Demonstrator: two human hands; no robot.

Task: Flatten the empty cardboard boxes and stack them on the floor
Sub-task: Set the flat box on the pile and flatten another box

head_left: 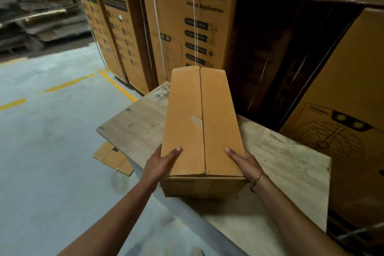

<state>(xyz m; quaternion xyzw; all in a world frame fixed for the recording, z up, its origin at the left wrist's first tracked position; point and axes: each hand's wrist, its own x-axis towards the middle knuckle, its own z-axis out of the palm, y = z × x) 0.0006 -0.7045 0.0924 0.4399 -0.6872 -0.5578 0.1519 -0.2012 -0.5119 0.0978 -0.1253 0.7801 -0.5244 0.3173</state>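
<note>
as left hand point(161, 165), right hand point(246, 163) grip it, closed box point(187, 135)

Long tan cardboard box point(202, 122), flaps closed, unflattened, lengthwise on wooden table point(133, 122).

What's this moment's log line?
cardboard box: unflattened, at wooden table | left hand: grips box | right hand: grips box | flattened cardboard: floor

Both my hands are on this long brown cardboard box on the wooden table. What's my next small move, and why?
Probably slip your thumbs into the centre seam and pull it open. The long brown cardboard box is still fully formed and closed, with your left hand and right hand gripping its near sides.
</note>
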